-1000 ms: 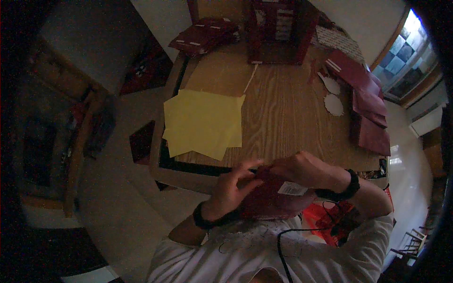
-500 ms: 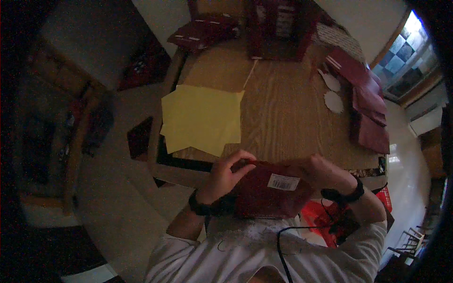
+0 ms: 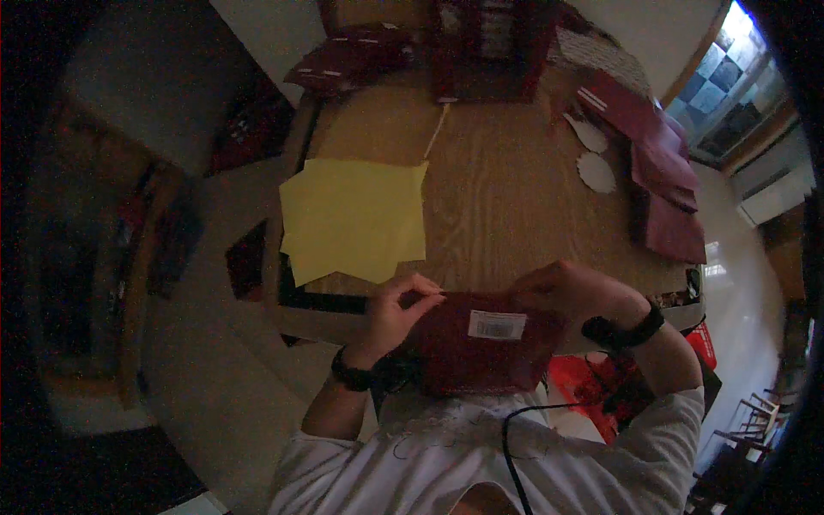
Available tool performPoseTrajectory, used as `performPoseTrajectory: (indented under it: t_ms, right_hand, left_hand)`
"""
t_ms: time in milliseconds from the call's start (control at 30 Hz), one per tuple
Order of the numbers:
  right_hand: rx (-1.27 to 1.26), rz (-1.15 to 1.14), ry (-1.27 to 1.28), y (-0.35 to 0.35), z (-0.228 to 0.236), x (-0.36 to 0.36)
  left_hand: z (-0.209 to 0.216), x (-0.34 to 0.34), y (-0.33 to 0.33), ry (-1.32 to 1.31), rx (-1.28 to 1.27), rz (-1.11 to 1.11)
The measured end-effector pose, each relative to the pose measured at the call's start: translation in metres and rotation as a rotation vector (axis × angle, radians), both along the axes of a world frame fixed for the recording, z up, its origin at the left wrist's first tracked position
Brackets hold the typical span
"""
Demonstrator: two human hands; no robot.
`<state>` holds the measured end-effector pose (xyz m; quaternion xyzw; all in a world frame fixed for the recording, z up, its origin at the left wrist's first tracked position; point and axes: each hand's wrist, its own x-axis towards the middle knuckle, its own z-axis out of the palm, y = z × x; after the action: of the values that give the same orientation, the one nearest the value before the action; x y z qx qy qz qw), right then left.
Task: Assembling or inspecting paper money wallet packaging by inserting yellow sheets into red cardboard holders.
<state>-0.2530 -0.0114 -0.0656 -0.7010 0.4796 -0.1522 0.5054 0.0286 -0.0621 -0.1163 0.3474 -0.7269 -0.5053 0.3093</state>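
Note:
A flat dark red packet (image 3: 481, 365) with a white barcode label (image 3: 497, 326) is held upright in front of my body, at the table's near edge. My left hand (image 3: 396, 316) pinches its upper left corner between thumb and forefinger. At the upper right edge, my right hand (image 3: 573, 294) grips it with bent fingers, whose tips are partly hidden. Just beyond my left hand, yellow sheets (image 3: 354, 219) with uneven edges lie on the wooden table (image 3: 489, 197).
Dark red packets lie in a heap (image 3: 352, 60) at the back left and in a row (image 3: 665, 184) along the right. A dark red box (image 3: 489, 56) stands at the back. Two pale cut-outs (image 3: 596, 172) lie on the right. Below the table is a red basket (image 3: 584, 386).
My left thumb and forefinger have closed together at the packet's top corner. The whole view has shifted slightly, so the table sits further left. Both hands still hold the packet.

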Motion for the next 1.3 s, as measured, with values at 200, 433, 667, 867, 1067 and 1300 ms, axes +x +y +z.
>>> performPoseTrajectory:
  t_ms: [200,433,667,867,1067,1300]
  right_hand:
    - [0.175,-0.088,-0.218,0.016,-0.007,-0.017]
    - [0.204,-0.261,-0.114,0.016,0.002,-0.008]
    - [0.086,-0.189,-0.114,0.013,-0.008,-0.009]
    - [-0.109,-0.108,0.04,0.013,-0.026,-0.013]
    - [0.007,-0.21,-0.071,0.021,-0.006,-0.011]
    - [0.147,-0.375,-0.21,0.031,-0.015,-0.02]
  left_hand:
    - [0.002,0.004,0.0,-0.008,0.028,0.029]
    - [0.009,0.002,0.002,-0.051,-0.027,0.019]
    - [0.012,-0.001,0.005,-0.072,-0.011,0.015]
    - [0.014,-0.005,0.006,-0.098,-0.041,0.013]
    - [0.005,0.005,0.004,-0.102,-0.063,0.048]
    - [0.012,-0.001,0.006,-0.116,-0.027,0.029]
